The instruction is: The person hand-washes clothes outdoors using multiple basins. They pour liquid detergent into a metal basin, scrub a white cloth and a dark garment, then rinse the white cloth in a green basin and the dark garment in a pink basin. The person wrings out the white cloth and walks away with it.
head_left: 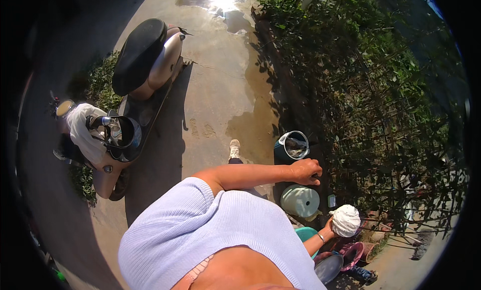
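My left arm reaches across to the right. At its end my left hand [306, 171] has its fingers curled closed; whatever they may hold is hidden. It hangs between a dark blue-green bucket [278, 148] with dark and pale stuff inside and a pale green round stool-like thing [294, 201] with a small hole in its top. Lower right, my right hand [326, 230], a bracelet at its wrist, grips a round white bundle of crumpled cloth [345, 221]. Part of a green basin [306, 234] shows beside that forearm.
Pinkish pots [352, 253] and a grey round lid-like thing [329, 269] crowd the lower right. Leafy bushes behind a wire fence [391, 109] line the right side. A scooter [143, 59] stands at left on concrete. Wet patches [253, 122] lie ahead of my foot [234, 149].
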`<state>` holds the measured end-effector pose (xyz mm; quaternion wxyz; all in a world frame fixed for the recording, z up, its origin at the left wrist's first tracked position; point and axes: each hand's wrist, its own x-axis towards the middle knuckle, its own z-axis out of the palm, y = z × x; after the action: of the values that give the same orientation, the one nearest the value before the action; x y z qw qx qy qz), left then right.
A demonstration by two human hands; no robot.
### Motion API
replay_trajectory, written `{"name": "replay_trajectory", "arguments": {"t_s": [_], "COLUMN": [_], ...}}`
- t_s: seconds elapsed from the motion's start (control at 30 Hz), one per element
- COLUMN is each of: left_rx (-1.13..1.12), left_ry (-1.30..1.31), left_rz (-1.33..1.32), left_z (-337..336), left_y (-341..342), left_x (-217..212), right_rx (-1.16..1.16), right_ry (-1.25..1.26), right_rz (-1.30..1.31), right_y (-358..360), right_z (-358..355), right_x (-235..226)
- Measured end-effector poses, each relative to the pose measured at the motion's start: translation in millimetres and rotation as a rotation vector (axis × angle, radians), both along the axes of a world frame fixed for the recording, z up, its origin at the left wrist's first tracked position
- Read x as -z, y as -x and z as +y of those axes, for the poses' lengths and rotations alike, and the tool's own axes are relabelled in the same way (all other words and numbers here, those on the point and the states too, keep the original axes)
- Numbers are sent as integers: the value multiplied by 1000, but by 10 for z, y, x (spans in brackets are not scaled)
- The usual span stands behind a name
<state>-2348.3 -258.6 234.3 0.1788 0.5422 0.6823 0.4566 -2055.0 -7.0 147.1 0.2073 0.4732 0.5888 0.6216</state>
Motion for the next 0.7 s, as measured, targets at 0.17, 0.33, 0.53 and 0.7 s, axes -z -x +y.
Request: {"name": "replay_trajectory", "arguments": {"t_s": [0.17, 0.33, 0.53, 0.7], "left_rx": [-45, -307, -921, -1267], "left_ry": [61, 116, 138, 198], "left_rz": [115, 260, 244, 226], "left_z": [-226, -946, -2653, -4101], "left_y": [2167, 4411, 6602, 8054], "left_x": [104, -181, 38, 508], "right_rx": [-561, -1182, -1325, -134], "right_ry": [306, 607, 572, 3460], "right_rz": [686, 1042, 763, 2583], "right_y": [2376, 4954, 8229, 10377], "right_z": [-85, -84, -737, -1164], "right_x": [383, 284, 4, 250]}}
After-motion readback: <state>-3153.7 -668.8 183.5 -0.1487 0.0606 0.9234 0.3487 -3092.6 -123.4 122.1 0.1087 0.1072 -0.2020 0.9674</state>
